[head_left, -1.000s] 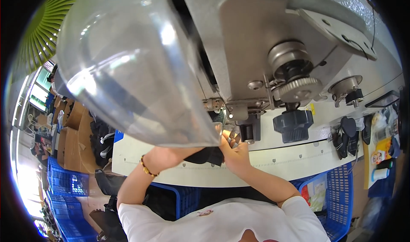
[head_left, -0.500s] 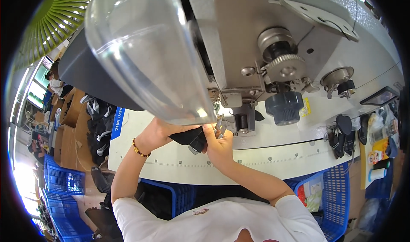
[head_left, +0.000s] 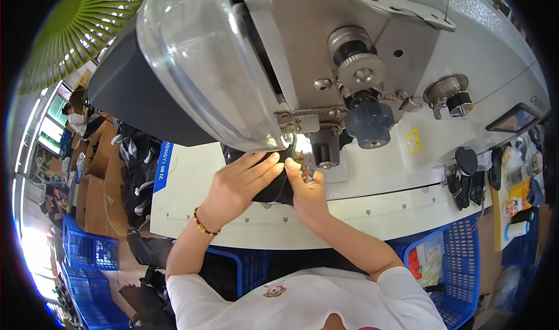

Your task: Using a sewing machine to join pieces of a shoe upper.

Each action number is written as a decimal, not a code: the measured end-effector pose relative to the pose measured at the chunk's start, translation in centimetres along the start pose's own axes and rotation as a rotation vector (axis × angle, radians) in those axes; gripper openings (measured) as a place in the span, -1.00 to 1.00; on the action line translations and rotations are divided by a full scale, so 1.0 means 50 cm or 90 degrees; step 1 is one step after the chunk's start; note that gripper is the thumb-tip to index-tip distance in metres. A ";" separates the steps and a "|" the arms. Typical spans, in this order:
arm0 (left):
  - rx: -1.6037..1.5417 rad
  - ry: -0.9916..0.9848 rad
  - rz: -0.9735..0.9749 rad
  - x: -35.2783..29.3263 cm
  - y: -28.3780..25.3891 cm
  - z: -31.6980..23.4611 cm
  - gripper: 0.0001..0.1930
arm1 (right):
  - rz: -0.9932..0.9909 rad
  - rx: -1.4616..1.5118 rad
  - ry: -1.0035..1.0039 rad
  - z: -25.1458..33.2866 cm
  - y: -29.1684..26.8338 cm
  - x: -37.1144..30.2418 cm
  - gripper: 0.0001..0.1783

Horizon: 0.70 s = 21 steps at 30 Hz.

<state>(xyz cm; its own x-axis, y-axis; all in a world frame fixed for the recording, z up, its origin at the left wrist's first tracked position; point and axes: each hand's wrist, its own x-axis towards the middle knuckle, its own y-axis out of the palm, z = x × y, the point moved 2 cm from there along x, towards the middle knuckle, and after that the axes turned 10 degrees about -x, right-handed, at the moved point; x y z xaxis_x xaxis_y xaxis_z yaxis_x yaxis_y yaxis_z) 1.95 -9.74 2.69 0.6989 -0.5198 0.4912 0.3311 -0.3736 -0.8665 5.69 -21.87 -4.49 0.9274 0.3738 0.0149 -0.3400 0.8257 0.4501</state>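
- I see the black cloth (head_left: pixel 281 190) mid-frame, below the sewing machine (head_left: pixel 308 50).
- The left hand (head_left: pixel 237 185) lies flat on it, fingers straight.
- The right hand (head_left: pixel 310 197) curls, thumb by its edge; I can't tell what it grips.
- If fingers slip up too far, they could get poked.

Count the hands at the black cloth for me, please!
2. The left hand lies flat on the black cloth, and the right hand is at its right side, thumb at the edge. I see no others there.
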 end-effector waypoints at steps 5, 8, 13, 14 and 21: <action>0.058 -0.008 -0.010 0.008 0.008 -0.034 -0.65 | 0.020 -0.026 0.067 0.017 -0.018 -0.006 -0.72; 0.094 -0.031 -0.022 0.011 0.018 -0.052 -0.64 | 0.053 -0.019 0.133 0.010 -0.046 -0.011 -0.74; 0.069 -0.018 -0.100 -0.014 0.040 -0.045 -0.63 | 0.085 -0.145 0.097 0.008 -0.074 -0.052 -0.76; 0.064 -0.022 -0.095 -0.020 0.042 -0.040 -0.63 | 0.087 -0.223 0.088 0.007 -0.075 -0.060 -0.75; 0.001 0.129 -0.115 -0.052 0.033 -0.029 -0.65 | 0.126 -0.172 0.075 0.005 -0.061 -0.068 -0.80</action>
<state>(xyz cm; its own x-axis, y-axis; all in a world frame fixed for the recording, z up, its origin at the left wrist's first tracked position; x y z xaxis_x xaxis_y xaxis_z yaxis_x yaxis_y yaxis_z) -0.22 -10.12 0.10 0.4872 -0.5875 0.6461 0.4402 -0.4738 -0.7627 3.61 -25.77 -5.69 0.8201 0.5713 -0.0322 -0.5554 0.8083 0.1955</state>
